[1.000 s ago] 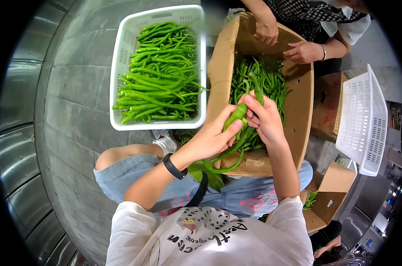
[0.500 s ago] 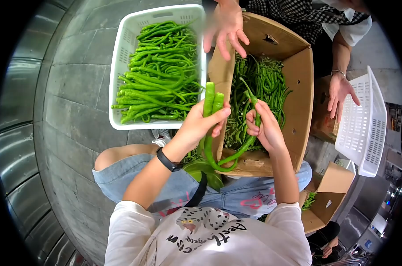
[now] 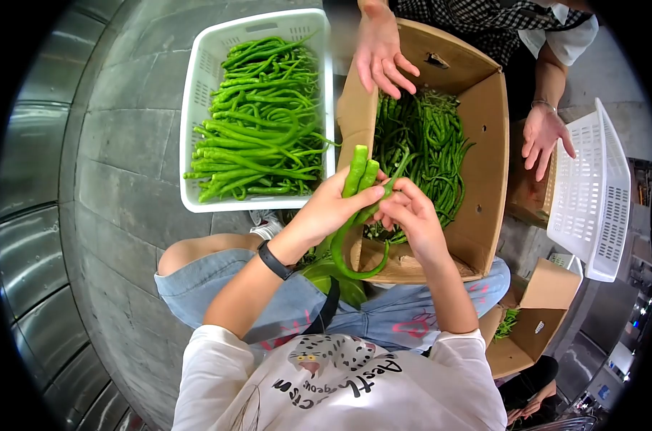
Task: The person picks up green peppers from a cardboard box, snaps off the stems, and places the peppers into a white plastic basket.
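Two long green peppers (image 3: 356,172) stand upright above the near left edge of the cardboard box (image 3: 487,158), side by side with their blunt ends up; one long curved tail bends round below them over the box's near edge. The left hand (image 3: 333,207) holds both, its thumb pressed across them. A stemmed pepper (image 3: 396,178) slants up beside the pair, over the box's opening. The right hand (image 3: 408,215), also over the opening, is narrow, with fingertips gathered at the stemmed pepper; whether they grip it I cannot tell. Below, inside the box, lies a heap of thinner peppers (image 3: 441,158).

Left of the box stands a white crate (image 3: 257,207) with long peppers (image 3: 261,129) piled in it. At the box's far left edge a co-worker's hand (image 3: 385,54) reaches in with fingers spread; that person's other hand (image 3: 543,135) is open to the right of the box, near a white basket (image 3: 592,194). A smaller carton (image 3: 548,287) sits to the box's near right.
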Tool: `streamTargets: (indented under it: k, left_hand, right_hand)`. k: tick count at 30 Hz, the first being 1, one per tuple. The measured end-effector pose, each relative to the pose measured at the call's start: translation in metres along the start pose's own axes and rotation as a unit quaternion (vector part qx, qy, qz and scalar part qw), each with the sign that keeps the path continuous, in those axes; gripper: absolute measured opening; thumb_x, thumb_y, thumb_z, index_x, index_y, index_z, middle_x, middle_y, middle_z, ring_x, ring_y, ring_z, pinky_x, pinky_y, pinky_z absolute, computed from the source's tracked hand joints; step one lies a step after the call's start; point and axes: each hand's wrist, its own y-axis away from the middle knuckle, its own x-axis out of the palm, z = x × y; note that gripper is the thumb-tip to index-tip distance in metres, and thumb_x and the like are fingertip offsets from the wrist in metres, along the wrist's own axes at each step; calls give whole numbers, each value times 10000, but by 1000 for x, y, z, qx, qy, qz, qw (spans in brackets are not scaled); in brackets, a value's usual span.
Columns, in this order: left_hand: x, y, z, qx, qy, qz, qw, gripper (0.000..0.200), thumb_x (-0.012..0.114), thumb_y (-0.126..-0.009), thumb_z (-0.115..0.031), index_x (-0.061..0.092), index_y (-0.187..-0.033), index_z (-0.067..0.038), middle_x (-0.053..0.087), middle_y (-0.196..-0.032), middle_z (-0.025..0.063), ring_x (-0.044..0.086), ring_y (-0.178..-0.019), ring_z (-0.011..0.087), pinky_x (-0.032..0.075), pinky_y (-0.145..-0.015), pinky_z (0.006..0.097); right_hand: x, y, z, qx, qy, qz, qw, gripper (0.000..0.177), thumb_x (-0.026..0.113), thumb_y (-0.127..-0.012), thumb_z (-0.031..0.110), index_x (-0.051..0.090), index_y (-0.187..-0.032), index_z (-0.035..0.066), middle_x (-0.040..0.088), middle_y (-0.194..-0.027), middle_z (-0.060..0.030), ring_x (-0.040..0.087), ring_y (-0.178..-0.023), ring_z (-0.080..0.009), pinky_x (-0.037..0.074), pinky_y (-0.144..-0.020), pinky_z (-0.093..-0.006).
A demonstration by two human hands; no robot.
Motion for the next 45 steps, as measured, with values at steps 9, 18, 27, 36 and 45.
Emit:
streamTargets:
  k: [9, 18, 27, 36, 45]
  left_hand:
    - [5, 5, 2, 0, 17, 45, 999, 302, 660, -836, -97, 528, -1095, -17, 623, -864, 50, 599, -659, 110, 484, -589, 235]
    - [-9, 3, -11, -28, 9, 30, 999, 371, 728, -752, -76, 583, -1083, 4, 642, -881, 37, 597, -741, 102, 478, -656, 238]
    - [-67, 24, -82, 140, 167, -68, 974, 346, 577, -872, -116, 476, -1174, 19, 493, -788, 8, 457, -647, 92, 418, -579, 217]
    - [-238, -4, -78, 337, 565, 9, 753, 244, 593, -864, -76, 517, -1057, 51, 520, -836, 51, 523, -721, 118, 502, -658, 219]
    - [-306, -105, -123, 425, 511, -81, 743, 158, 622, -833, -120, 504, -820, -17, 533, -756, 56, 567, -701, 152, 514, -660, 256]
  right_hand:
    - [-4, -3, 6, -4, -19, -59, 998, 250, 526, -920, 219, 578, -757, 37, 503, -583, -2, 395, -510, -46, 280, -466, -191]
    - [-7, -8, 5, 26, -161, -71, 984, 257, 510, -919, 219, 577, -777, 15, 412, -542, 3, 296, -452, -72, 255, -443, -225]
    - [-92, -23, -36, 42, 225, -145, 963, 473, 603, -876, 381, 540, -541, 54, 473, -493, 10, 443, -467, -55, 307, -457, -216]
    - [-130, -11, -71, 3, 519, -151, 841, 265, 630, -828, 256, 595, -751, 5, 563, -565, -122, 539, -496, -276, 431, -511, -350]
    - [-143, -18, -90, 58, 514, -175, 838, 208, 608, -823, 233, 601, -793, 27, 574, -596, -131, 563, -546, -304, 438, -531, -382]
